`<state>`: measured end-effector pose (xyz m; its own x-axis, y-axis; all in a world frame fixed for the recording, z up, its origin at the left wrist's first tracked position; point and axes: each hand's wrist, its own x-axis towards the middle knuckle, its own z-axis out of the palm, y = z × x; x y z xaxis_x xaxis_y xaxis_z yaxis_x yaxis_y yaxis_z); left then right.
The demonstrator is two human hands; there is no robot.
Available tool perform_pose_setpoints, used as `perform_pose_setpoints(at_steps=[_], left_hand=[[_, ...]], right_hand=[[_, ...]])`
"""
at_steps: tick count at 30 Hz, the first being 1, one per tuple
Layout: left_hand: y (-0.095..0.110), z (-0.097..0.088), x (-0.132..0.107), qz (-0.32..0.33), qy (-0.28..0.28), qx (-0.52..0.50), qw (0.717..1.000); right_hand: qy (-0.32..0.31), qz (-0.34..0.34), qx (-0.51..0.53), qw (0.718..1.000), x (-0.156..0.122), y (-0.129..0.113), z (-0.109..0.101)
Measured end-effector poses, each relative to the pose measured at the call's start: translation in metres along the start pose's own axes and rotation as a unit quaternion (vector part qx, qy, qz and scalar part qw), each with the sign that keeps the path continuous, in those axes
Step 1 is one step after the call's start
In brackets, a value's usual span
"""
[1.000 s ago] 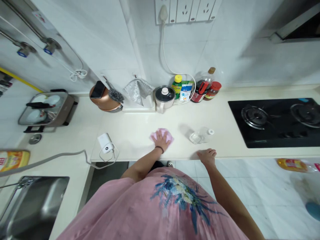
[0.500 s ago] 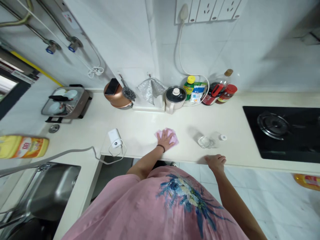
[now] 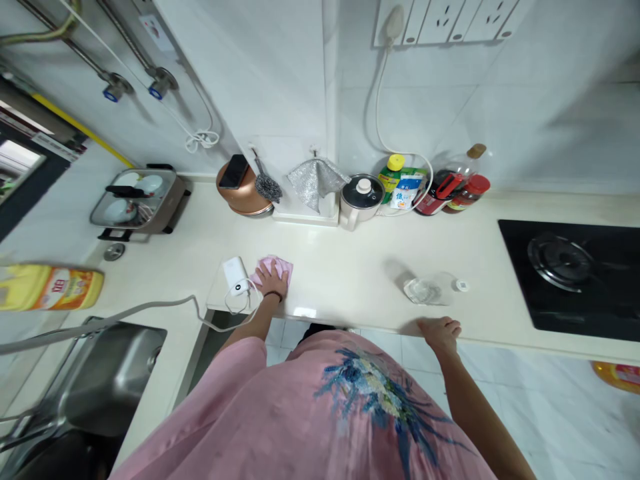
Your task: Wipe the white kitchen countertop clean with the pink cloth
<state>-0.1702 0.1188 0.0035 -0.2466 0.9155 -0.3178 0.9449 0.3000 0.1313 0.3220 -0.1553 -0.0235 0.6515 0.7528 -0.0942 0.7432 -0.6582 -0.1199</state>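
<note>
My left hand (image 3: 273,283) lies flat, fingers spread, on a pink cloth (image 3: 281,266) pressed to the cream countertop (image 3: 345,267). The cloth sits right beside a white power bank (image 3: 235,275) with a looped cable. My right hand (image 3: 440,330) rests on the counter's front edge with its fingers curled over it, holding nothing I can see. A clear glass bottle (image 3: 425,291) lies on its side just beyond the right hand, its small white cap (image 3: 461,285) next to it.
At the back wall stand a copper pot with a phone on it (image 3: 240,190), a small lidded cooker (image 3: 361,195), and sauce bottles (image 3: 450,187). A black gas hob (image 3: 570,273) is on the right, a steel sink (image 3: 100,387) on the left, and a covered pan (image 3: 135,203) at the far left.
My left hand has slid the pink cloth leftwards along the counter until it lies next to the power bank. The right hand has stayed on the counter edge.
</note>
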Motion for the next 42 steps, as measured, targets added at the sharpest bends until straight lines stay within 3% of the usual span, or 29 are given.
perform_pose_setpoints(at_steps=[3, 7, 12, 16, 19, 22, 24, 27, 31, 34, 36, 42], left_hand=[[0.019, 0.016, -0.03, 0.044, -0.018, 0.018, 0.999], [0.053, 0.043, -0.077, 0.175, -0.069, 0.042, 0.981], [0.1, 0.074, -0.13, 0.388, -0.113, 0.074, 0.912], [0.13, 0.084, -0.149, 0.502, -0.13, 0.076, 0.852], [0.141, 0.083, -0.15, 0.521, -0.136, 0.073, 0.84], [0.141, 0.078, -0.144, 0.493, -0.143, 0.072, 0.855], [0.135, 0.071, -0.134, 0.439, -0.135, 0.072, 0.885], [0.114, 0.056, -0.109, 0.315, -0.106, 0.069, 0.94], [0.065, 0.038, -0.074, 0.119, -0.045, 0.044, 0.991], [0.027, 0.032, -0.062, -0.016, 0.002, 0.017, 1.0], [0.009, 0.032, -0.062, -0.068, 0.017, 0.004, 0.998], [-0.001, 0.033, -0.068, -0.09, 0.019, -0.001, 0.996]], right_hand=[[-0.041, 0.018, 0.025, 0.999, 0.001, -0.004, -0.006], [-0.061, 0.032, 0.04, 0.997, 0.001, -0.003, -0.007], [-0.043, 0.055, 0.042, 0.997, 0.001, 0.005, 0.006], [-0.029, 0.06, 0.022, 0.997, -0.001, 0.009, 0.015], [-0.026, 0.053, 0.015, 0.998, -0.002, 0.01, 0.017], [-0.032, 0.061, 0.021, 0.997, -0.003, 0.01, 0.016], [-0.011, 0.059, 0.044, 0.997, -0.005, 0.01, 0.015], [0.041, 0.041, 0.078, 0.995, -0.009, 0.01, 0.014], [0.051, 0.016, 0.113, 0.992, -0.013, 0.015, 0.015], [0.04, 0.023, 0.162, 0.986, -0.01, 0.02, 0.013], [0.048, 0.031, 0.207, 0.977, -0.005, 0.023, 0.01], [0.072, -0.018, 0.327, 0.942, 0.033, 0.013, -0.02]])
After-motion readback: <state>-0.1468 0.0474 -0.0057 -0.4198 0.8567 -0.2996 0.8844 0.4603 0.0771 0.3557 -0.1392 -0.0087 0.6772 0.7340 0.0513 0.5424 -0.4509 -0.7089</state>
